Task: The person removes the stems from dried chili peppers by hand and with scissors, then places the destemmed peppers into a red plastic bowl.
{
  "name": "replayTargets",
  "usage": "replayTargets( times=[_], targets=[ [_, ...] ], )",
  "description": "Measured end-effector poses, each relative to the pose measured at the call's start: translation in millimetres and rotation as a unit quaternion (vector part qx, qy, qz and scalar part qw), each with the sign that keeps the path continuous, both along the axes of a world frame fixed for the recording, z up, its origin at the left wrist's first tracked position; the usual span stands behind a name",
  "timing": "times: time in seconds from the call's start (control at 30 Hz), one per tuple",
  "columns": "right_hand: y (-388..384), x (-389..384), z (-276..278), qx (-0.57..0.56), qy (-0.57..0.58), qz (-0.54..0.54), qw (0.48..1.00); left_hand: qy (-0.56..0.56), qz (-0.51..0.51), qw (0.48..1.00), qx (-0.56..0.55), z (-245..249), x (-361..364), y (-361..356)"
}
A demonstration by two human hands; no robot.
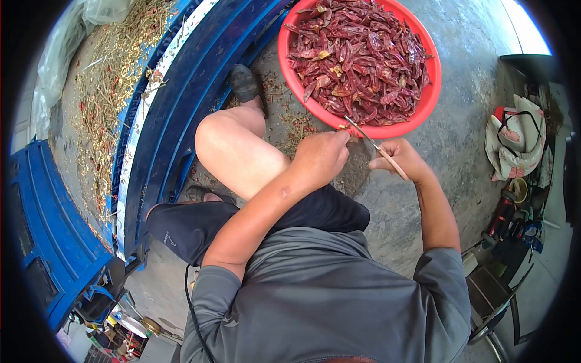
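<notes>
A wide red plastic basin (pixel 431 104) stands in front of me, heaped with dried red chilies (pixel 363 60). My left hand (pixel 322 156) is closed just outside the basin's near rim. At its fingertips shows a small reddish and yellowish bit that looks like part of a dried chili (pixel 343 127); the rest is hidden. My right hand (pixel 404 160) grips a pair of scissors (pixel 396 166) with light-coloured handles. The metal blades point up and left, across the basin's rim and close to my left fingertips.
Left of my legs runs a blue metal panel (pixel 181 85) with a white edge; stalks and chaff (pixel 109 103) lie beyond it. Plant scraps (pixel 296 124) litter the concrete floor near my foot. A cloth bag (pixel 514 139) and tools (pixel 505 212) lie at the right.
</notes>
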State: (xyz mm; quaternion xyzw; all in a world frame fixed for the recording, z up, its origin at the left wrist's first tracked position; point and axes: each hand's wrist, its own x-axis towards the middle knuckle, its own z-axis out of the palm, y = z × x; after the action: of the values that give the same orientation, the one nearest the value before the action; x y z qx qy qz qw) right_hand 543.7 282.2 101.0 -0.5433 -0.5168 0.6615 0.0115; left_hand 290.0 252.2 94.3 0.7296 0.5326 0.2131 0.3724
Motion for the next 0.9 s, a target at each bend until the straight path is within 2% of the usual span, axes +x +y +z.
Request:
replayTargets(
  times=[0.1,0.17,0.27,0.43,0.5,0.53,0.6,0.63,0.73,0.83,0.9],
  targets=[
    [-1.3,0.2,-8.7,0.03,0.002,-0.029,0.999,-0.001,-0.005,1.0,-0.005,-2.2,1.1,2.4],
    [2.5,-1.4,-19.3,0.097,-0.037,-0.195,0.975,-0.007,-0.008,1.0,-0.005,-2.6,2.1,2.6],
    [11.2,8.0,-46.0,0.099,-0.063,-0.227,0.967,-0.012,-0.013,1.0,-0.008,0.9,1.4,2.6],
    [-30.4,-11.8,-148.8,0.139,-0.057,-0.279,0.948,-0.03,0.022,0.999,-0.022,-1.3,-15.9,-7.7],
    [-63.7,-21.9,-189.9,0.233,-0.176,-0.209,0.933,-0.02,0.023,0.999,-0.042,1.6,-29.2,-16.1],
    [-80.0,-25.0,-202.5,0.224,-0.174,-0.215,0.935,-0.014,0.027,0.998,-0.049,4.5,-35.4,-16.5],
    [-106.8,-26.4,-220.4,0.284,-0.277,-0.059,0.916,-0.018,0.033,0.996,-0.076,8.7,-42.6,-17.5],
    [-101.9,-34.5,-202.8,0.091,-0.32,-0.004,0.943,-0.024,0.044,0.996,-0.074,7.8,-45.2,-20.8],
    [-110.8,-43.8,-224.5,0.023,-0.358,0.026,0.933,-0.025,0.058,0.994,-0.084,10.9,-48.1,-22.3],
    [-101.4,-54.0,-252.4,-0.03,-0.323,0.037,0.945,-0.027,0.064,0.993,-0.098,10.9,-52.2,-22.1],
    [-91.4,-65.0,-261.7,-0.007,-0.333,0.012,0.943,-0.032,0.069,0.992,-0.1,10.2,-57.0,-22.3]
  ],
)
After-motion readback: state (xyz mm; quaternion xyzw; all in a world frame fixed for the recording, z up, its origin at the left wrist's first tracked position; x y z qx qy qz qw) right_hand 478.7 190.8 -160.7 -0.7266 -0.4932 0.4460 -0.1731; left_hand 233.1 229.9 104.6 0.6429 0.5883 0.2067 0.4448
